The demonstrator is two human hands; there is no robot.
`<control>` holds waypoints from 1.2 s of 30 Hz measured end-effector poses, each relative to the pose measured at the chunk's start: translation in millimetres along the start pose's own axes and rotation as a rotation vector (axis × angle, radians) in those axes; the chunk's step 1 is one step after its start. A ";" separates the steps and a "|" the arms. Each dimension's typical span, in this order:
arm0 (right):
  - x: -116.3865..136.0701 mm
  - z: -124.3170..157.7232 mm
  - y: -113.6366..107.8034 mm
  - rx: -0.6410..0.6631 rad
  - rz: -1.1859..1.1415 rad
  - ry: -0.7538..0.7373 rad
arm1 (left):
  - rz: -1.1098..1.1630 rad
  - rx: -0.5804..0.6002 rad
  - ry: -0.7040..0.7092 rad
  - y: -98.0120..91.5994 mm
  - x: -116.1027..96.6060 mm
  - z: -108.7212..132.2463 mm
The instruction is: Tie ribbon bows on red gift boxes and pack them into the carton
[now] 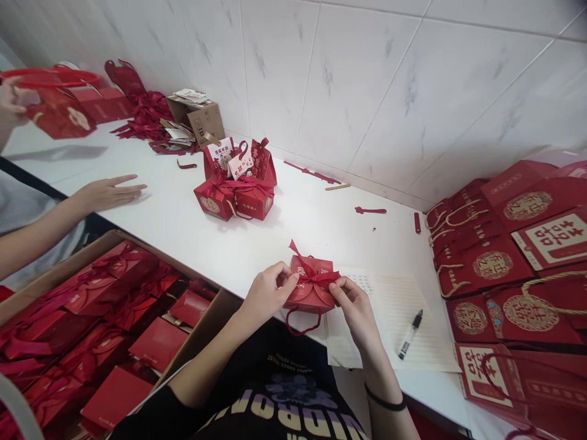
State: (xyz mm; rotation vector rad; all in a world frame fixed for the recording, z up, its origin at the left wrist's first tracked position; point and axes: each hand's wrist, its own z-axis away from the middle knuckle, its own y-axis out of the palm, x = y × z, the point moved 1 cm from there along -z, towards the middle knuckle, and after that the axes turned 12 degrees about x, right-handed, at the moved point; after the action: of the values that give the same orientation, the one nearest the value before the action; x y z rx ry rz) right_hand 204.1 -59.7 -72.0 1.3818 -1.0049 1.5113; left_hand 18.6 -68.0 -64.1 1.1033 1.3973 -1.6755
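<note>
White table (302,201); red bags (490,266) cut off at right edge. Left hand (267,293), right hand (354,305): grips pinching ribbon (316,276) on faceted box (314,300).

Forearms (213,357) angle inward, left grip (270,292) and right grip (354,305) each in a pinch.

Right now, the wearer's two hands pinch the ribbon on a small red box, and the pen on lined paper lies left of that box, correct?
No: the head view shows the pen lying right of the small red box. The rest stands.
</note>
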 end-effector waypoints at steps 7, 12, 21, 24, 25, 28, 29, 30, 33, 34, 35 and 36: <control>-16.2 -0.6 -3.7 0.065 -0.392 0.007 | 0.312 0.142 -0.011 -1.6 12.7 -7.9; -21.9 -1.8 -3.2 0.064 -0.570 0.009 | 0.435 0.232 0.001 -0.6 23.9 -11.9; -29.4 -5.2 -2.0 0.027 -0.710 0.022 | 0.567 0.256 0.026 2.4 32.5 -14.5; -30.3 -5.8 -1.7 0.011 -0.747 0.032 | 0.580 0.251 0.033 3.8 35.5 -14.3; -30.8 -6.0 -1.2 0.005 -0.760 0.033 | 0.582 0.248 0.035 4.5 36.2 -13.9; -33.3 -6.6 0.9 -0.011 -0.795 0.035 | 0.593 0.224 0.031 7.8 37.6 -12.8; -34.3 -6.7 1.6 -0.014 -0.804 0.044 | 0.598 0.212 0.025 8.7 37.8 -12.7; -35.3 -6.7 2.2 -0.014 -0.812 0.060 | 0.602 0.200 0.018 9.2 37.8 -12.7; -36.0 -6.4 0.5 -0.011 -0.804 0.098 | 0.585 0.220 0.006 6.1 36.4 -14.0; -35.2 -6.4 -1.6 -0.009 -0.786 0.092 | 0.561 0.257 0.010 3.3 35.1 -14.6; -34.1 -6.5 -4.4 -0.003 -0.763 0.078 | 0.526 0.300 0.018 -0.2 33.3 -14.9; -32.6 -6.7 -7.7 0.006 -0.738 0.067 | 0.476 0.329 0.029 -4.1 30.8 -15.0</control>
State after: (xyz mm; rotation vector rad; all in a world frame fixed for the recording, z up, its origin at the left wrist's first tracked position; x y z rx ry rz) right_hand 210.7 -52.9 -104.8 1.4710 -0.3667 0.9906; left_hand 5.0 -52.0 -91.4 1.5095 0.7976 -1.5629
